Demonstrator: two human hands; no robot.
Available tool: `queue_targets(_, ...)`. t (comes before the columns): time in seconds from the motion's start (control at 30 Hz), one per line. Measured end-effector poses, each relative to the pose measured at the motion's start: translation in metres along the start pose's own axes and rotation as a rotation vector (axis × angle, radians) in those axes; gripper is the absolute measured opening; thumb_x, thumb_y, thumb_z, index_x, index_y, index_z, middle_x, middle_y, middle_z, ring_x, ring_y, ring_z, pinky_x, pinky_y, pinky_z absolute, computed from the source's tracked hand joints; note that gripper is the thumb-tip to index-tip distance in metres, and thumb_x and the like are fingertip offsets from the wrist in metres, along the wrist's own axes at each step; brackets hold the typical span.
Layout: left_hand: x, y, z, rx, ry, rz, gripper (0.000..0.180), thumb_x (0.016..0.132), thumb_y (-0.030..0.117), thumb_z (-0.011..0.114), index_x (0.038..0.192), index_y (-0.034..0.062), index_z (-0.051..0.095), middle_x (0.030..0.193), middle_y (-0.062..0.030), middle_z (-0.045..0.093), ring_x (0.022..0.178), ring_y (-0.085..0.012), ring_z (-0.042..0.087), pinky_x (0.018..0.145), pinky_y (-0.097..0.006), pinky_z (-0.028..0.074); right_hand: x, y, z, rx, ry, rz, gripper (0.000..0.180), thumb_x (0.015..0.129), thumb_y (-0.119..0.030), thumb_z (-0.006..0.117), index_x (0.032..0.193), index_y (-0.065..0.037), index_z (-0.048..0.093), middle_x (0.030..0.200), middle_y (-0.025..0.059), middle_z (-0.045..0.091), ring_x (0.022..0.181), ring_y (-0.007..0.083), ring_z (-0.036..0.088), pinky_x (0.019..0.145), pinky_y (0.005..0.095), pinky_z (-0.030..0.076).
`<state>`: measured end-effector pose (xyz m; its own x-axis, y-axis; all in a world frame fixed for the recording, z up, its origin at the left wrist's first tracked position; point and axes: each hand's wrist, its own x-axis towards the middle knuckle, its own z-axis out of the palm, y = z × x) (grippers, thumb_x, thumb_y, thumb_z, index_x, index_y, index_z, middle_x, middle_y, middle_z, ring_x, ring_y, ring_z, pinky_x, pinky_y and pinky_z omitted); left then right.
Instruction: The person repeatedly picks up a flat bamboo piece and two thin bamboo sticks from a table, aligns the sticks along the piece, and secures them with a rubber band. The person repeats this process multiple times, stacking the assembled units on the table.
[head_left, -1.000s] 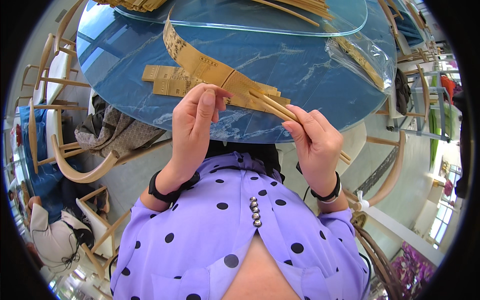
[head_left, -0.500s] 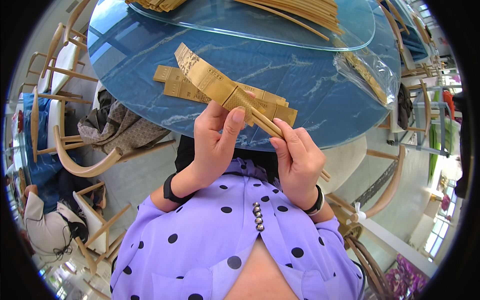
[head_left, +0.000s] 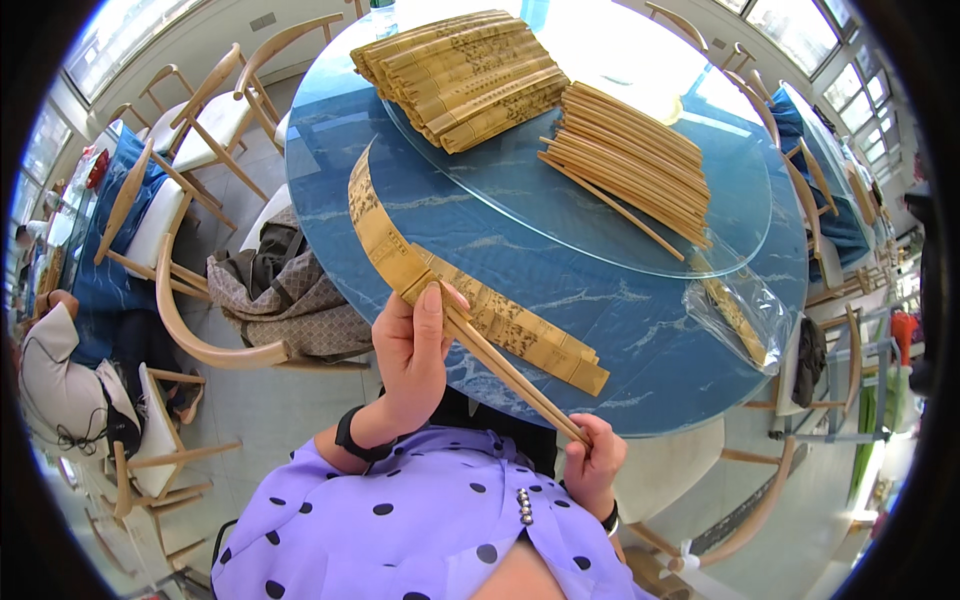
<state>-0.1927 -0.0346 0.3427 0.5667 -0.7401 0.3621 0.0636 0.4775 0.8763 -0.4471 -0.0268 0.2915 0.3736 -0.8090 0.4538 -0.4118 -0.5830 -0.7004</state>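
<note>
Between thumb and fingers, my left hand (head_left: 410,350) grips a gold paper chopstick sleeve (head_left: 382,235), whose long free end curves up and away to the left. A pair of bare wooden chopsticks (head_left: 515,378) runs from the sleeve's lower end down to the right. My right hand (head_left: 596,462) is closed round their lower ends. How far the chopsticks reach inside the sleeve is hidden by the paper and my left fingers. Just beyond my hands, several flat gold sleeves (head_left: 530,335) lie overlapping on the blue marbled table (head_left: 345,150).
On the glass turntable (head_left: 560,225) lie a large pile of gold sleeves (head_left: 465,75) and a pile of bare chopsticks (head_left: 630,165). A clear plastic bag (head_left: 735,310) with a gold strip sits at the right. Chairs surround the table; a patterned bag (head_left: 290,290) rests on the left one.
My right hand has moved down the chopsticks, away from my left hand, and more of their length shows. The view has tilted up, bringing the piles on the turntable into sight.
</note>
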Motion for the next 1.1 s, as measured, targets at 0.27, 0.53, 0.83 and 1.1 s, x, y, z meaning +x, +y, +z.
queue_targets(0.27,0.015,-0.004,0.010,-0.025,-0.144,-0.271,0.034,0.112,0.027,0.048,0.099,0.0008,0.065,0.067,0.0063,0.051,0.055,0.0005,0.031,0.049,-0.020,0.025,-0.009,0.000,-0.005,-0.081,0.111,-0.112,0.025,0.094,-0.023,0.074,0.106,-0.002,0.065,0.081,0.0113,0.071,0.061,0.0274,0.066,0.056,0.0342,0.052)
queue_targets(0.53,0.010,-0.017,0.010,0.014,-0.077,-0.241,0.038,0.111,0.030,0.050,0.092,0.0007,0.065,0.068,0.0051,0.051,0.060,-0.0014,0.038,0.052,-0.021,0.029,-0.013,-0.003,-0.003,-0.080,0.153,-0.038,0.025,0.091,-0.020,0.078,0.103,-0.002,0.065,0.083,0.0121,0.071,0.062,0.0262,0.065,0.057,0.0332,0.051)
queue_targets(0.83,-0.014,-0.030,0.021,0.027,-0.033,-0.119,0.035,0.109,0.023,0.057,0.081,0.0012,0.058,0.068,0.0063,0.045,0.064,-0.0022,0.035,0.055,-0.022,0.029,-0.011,-0.010,0.006,-0.042,0.173,-0.068,0.023,0.093,-0.016,0.075,0.105,0.000,0.064,0.088,0.0129,0.073,0.064,0.0246,0.067,0.060,0.0317,0.053)
queue_targets(1.1,0.006,-0.025,0.023,0.067,0.035,-0.065,0.030,0.110,0.020,0.054,0.086,0.0014,0.059,0.069,0.0051,0.044,0.065,-0.0025,0.034,0.055,-0.022,0.029,-0.007,-0.009,0.006,-0.050,0.175,-0.087,0.024,0.094,-0.017,0.075,0.106,0.001,0.064,0.089,0.0136,0.074,0.065,0.0250,0.068,0.060,0.0317,0.054)
